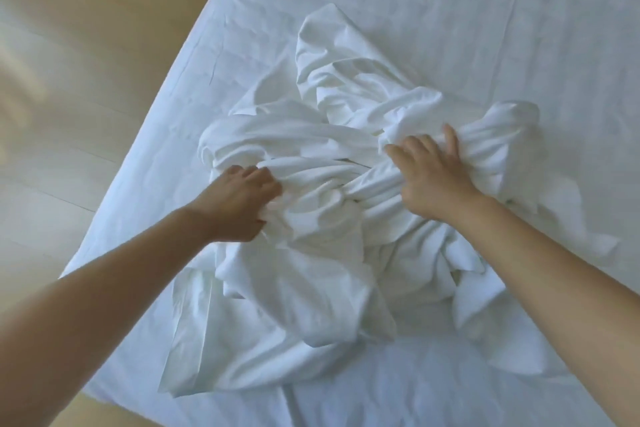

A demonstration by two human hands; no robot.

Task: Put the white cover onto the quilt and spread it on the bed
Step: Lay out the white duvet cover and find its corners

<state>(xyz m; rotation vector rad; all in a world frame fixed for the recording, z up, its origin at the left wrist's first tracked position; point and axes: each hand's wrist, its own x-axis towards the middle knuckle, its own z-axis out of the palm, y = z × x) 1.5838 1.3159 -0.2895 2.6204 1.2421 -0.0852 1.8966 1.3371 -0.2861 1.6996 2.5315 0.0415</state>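
Both bare forearms came in from the bottom corners and reached over the bed point(450, 10). Left hand point(239, 204) was fisted, fingers curled tight into a bunch of the white cover point(311, 288) at the pile's left side. Right hand point(433, 180) sat on a gathered roll of the same cloth toward the right, thumb stuck out left, fingers point(450, 137) bent over and digging into the fabric, so it gripped too. Hands were well apart, with twisted folds stretched between them.

Cover lay crumpled in a heap mid-bed, on the flat pale sheet. One flatter section with a hemmed edge trailed toward the lower left, near the mattress edge. Another lobe bulged past the right hand, and a loose fold rose toward the far side. Could not tell whether the quilt was inside the heap; all white cloth.

Light wood floor point(52, 80) showed left of the bed, blurred.
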